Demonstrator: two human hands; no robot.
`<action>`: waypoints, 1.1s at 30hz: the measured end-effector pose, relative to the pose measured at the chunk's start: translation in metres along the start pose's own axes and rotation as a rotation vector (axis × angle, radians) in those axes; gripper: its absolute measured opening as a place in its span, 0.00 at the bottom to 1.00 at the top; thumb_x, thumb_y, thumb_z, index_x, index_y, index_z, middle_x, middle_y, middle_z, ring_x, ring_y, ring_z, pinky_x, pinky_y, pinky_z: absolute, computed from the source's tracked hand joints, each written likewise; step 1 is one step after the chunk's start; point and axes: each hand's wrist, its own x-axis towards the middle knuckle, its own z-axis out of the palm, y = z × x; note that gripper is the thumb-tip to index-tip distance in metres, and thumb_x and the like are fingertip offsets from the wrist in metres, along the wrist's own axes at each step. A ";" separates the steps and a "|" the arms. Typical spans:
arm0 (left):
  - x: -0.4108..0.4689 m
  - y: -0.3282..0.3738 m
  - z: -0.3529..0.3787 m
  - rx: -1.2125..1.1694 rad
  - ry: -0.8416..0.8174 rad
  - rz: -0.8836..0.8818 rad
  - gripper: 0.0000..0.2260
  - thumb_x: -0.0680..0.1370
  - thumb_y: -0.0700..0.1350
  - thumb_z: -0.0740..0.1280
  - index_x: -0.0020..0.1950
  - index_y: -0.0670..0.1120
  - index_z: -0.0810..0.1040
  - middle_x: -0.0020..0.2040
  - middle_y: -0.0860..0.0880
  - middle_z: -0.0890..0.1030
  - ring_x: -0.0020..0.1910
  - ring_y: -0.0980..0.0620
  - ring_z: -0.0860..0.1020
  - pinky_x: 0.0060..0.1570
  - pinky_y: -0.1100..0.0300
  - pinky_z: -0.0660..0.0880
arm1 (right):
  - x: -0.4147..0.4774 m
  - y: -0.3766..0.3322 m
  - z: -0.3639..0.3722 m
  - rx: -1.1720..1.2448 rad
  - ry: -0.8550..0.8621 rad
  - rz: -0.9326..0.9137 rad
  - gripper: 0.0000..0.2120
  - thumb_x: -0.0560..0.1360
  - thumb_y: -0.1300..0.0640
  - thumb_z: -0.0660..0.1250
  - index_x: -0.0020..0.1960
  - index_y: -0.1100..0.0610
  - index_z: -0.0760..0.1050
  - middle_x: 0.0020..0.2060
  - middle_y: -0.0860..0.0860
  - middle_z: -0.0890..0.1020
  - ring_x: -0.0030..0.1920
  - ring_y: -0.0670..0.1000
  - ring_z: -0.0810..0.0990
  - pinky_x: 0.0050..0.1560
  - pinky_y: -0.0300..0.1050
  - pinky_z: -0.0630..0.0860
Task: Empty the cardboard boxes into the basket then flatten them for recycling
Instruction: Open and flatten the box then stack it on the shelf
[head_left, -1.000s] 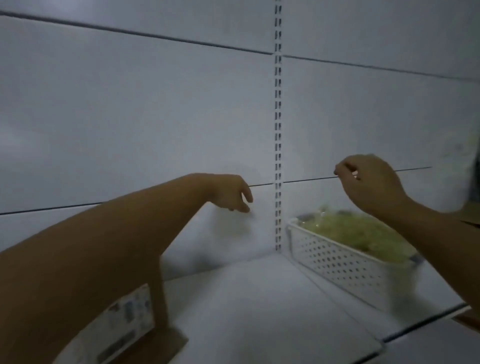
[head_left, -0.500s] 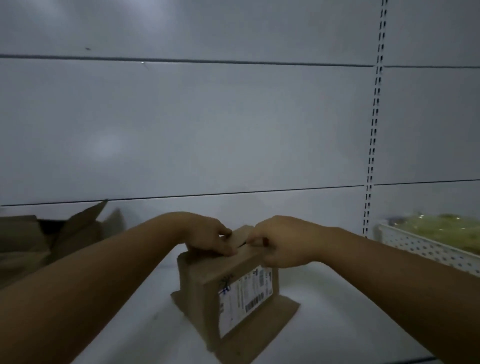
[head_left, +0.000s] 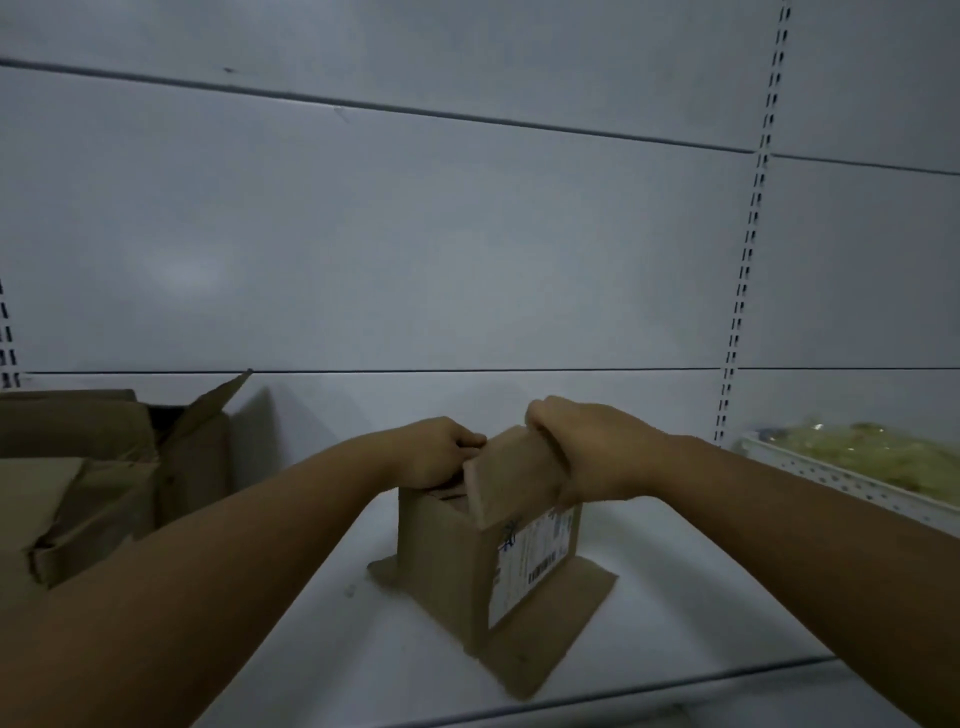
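Note:
A small cardboard box (head_left: 447, 561) with a white shipping label stands on the white shelf, its bottom flaps splayed out flat. My right hand (head_left: 587, 447) grips the box's right top flap (head_left: 511, 475), which is lifted and tilted upward. My left hand (head_left: 436, 449) is closed on the left part of the box top, fingers curled at the rim. The inside of the box is mostly hidden. A white perforated basket (head_left: 810, 470) with greenish packets stands at the right edge.
A larger open cardboard box (head_left: 104, 467) with a raised flap sits at the left against the back panel. The shelf surface (head_left: 675, 597) has a front edge low in the view. A slotted upright (head_left: 748, 249) runs down the back wall.
The view swung left from the basket to the small box. Both hands came down onto its top, and the right hand has since lifted the right flap up.

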 end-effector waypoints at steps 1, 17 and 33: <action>-0.001 -0.001 -0.001 -0.036 0.013 -0.016 0.20 0.82 0.51 0.55 0.74 0.51 0.64 0.71 0.48 0.70 0.66 0.48 0.71 0.65 0.54 0.67 | -0.005 0.003 -0.001 -0.001 0.115 0.015 0.20 0.66 0.52 0.75 0.47 0.52 0.64 0.42 0.46 0.68 0.40 0.49 0.71 0.35 0.41 0.65; -0.024 0.032 0.085 -1.380 0.071 -0.014 0.15 0.79 0.44 0.57 0.65 0.44 0.73 0.58 0.41 0.81 0.53 0.44 0.80 0.45 0.54 0.80 | -0.003 0.032 -0.045 0.732 0.259 0.149 0.10 0.76 0.67 0.59 0.49 0.63 0.80 0.60 0.53 0.77 0.55 0.50 0.76 0.52 0.41 0.72; -0.058 -0.014 0.122 -0.939 0.029 0.201 0.18 0.74 0.24 0.59 0.58 0.39 0.76 0.44 0.44 0.82 0.41 0.52 0.81 0.41 0.64 0.80 | 0.031 0.016 0.057 1.000 -0.058 0.103 0.08 0.66 0.56 0.61 0.43 0.55 0.77 0.46 0.51 0.75 0.42 0.50 0.75 0.38 0.32 0.73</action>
